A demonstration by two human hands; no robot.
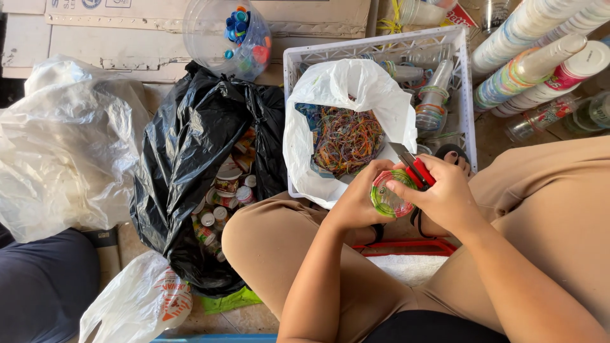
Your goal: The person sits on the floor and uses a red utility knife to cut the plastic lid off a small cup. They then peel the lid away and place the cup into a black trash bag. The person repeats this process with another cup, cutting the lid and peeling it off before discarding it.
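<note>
My left hand (pixel 358 202) grips a clear plastic cup (pixel 389 196) with a green and red printed rim, its mouth facing up toward me. My right hand (pixel 443 192) holds red-handled pliers or cutters (pixel 412 164) with the metal jaws at the cup's rim, and its thumb rests on the cup. Both hands work over my lap, just in front of a white plastic bag (pixel 330 89) holding a tangle of thin coloured strips (pixel 346 140).
The white bag sits in a white plastic crate (pixel 464 70) with more clear cups. A black bag (pixel 184 146) of small bottles lies to the left, beside crumpled white bags (pixel 57 146). Stacked cups (pixel 540 57) lean at the upper right. A clear tub of bottle caps (pixel 238 35) stands behind.
</note>
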